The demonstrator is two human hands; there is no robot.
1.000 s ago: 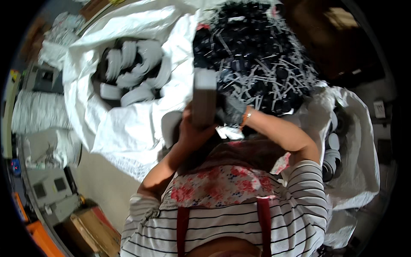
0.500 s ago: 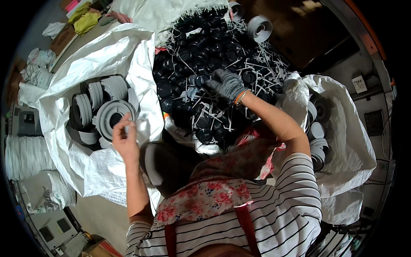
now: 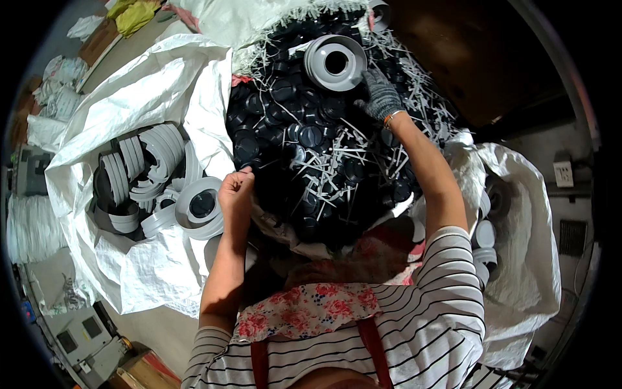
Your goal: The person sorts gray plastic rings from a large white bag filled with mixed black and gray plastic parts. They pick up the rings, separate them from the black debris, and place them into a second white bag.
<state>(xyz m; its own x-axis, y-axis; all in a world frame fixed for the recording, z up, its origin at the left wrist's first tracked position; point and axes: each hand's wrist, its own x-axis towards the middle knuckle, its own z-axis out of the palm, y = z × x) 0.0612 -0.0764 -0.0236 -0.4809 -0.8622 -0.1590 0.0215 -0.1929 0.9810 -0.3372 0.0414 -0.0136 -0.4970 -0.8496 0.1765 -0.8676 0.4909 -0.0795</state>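
My right hand, in a grey knitted glove, grips the right rim of a grey stepped plastic ring with a round hole. The ring is over the far part of a heap of black plastic caps. My bare left hand is closed, its fingertips pinched beside the black caps at the heap's left edge; whatever they hold, if anything, I cannot make out. Just left of that hand, another grey ring lies at the right side of a white woven sack with several more grey rings.
Thin pale plastic sticks are strewn over the caps. Another white sack with grey parts stands at the right. One more grey ring sits at the heap's far edge. A brown surface lies beyond, at the right.
My right hand has moved away from me and taken hold of a grey ring, which has shifted left over the caps. My left hand has left the ring in the sack and moved right.
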